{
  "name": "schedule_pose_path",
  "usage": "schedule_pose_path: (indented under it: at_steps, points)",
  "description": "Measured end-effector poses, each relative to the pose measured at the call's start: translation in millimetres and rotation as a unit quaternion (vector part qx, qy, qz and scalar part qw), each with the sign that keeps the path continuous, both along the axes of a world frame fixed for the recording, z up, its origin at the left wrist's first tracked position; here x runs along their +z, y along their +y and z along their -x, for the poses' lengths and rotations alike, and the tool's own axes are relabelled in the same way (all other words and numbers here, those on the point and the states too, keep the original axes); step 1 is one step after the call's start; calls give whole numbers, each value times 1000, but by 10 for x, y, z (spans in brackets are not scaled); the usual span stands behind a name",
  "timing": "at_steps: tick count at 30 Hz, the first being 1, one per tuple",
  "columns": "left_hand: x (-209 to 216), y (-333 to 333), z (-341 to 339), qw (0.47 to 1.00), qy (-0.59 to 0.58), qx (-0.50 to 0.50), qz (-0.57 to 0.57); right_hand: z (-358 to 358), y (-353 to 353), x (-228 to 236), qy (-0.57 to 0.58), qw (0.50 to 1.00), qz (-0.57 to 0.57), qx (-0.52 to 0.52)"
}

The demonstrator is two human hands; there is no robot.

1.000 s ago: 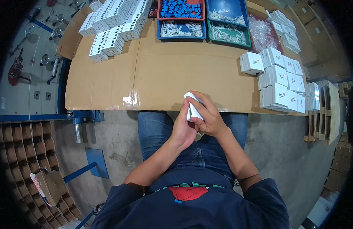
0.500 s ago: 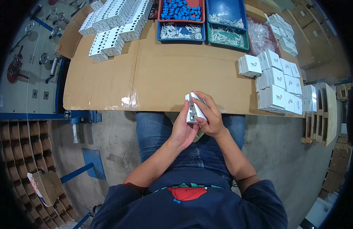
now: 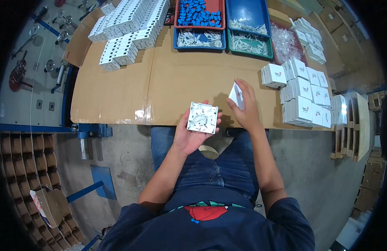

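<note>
- White square plate [image 3: 203,118], its ribbed inner side facing up, lies flat in the left hand [image 3: 192,133], just past the near edge of the cardboard-covered table [image 3: 168,88], above the person's lap.
- Left hand is cupped under it, fingers curled up around its edges.
- Right hand [image 3: 244,109] pinches a small white box [image 3: 236,94] between thumb and fingers, over the near edge of the table, just right of the plate and apart from it.
- White boxes [image 3: 304,94] stand stacked near the right edge, close to the right hand.
- Rows of white plates [image 3: 128,29] fill the far left corner.
- 4 trays sit along the far edge: a red tray [image 3: 198,12] of blue parts, 2 blue trays [image 3: 199,39] and a green tray [image 3: 248,45] of pale parts.
</note>
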State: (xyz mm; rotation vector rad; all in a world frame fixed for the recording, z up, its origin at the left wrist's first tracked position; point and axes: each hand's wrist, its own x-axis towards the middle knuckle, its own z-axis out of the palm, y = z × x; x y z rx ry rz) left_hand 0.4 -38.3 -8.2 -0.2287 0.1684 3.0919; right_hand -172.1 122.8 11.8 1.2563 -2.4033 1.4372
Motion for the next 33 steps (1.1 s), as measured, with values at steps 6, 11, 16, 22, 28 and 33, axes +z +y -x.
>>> schedule_pose_path:
  at_steps: [6, 11, 16, 22, 28, 33]
  points:
    - [-119, -248, 169, 999, -4, 10, 35, 173, -17, -633, 60, 980, -187, -8]
    - [-327, -501, 379, 1000, -6, 11, 27, 170, -31, -701, 21, 976, -214, 8]
    - [-609, -691, 513, 1000, 1, -8, -25, 319, -208, -597, 46, 989, -138, -41]
    - [-652, -709, 602, 999, 23, -19, -44, 1402, -1023, -283, 70, 995, -38, -67]
    - [-654, -711, 584, 998, -19, -9, -61, 2748, -2037, 165, 286, 938, -144, -136]
    - [-634, -690, 622, 997, -7, -22, -67, 3511, -2349, 152, 383, 874, -270, -126]
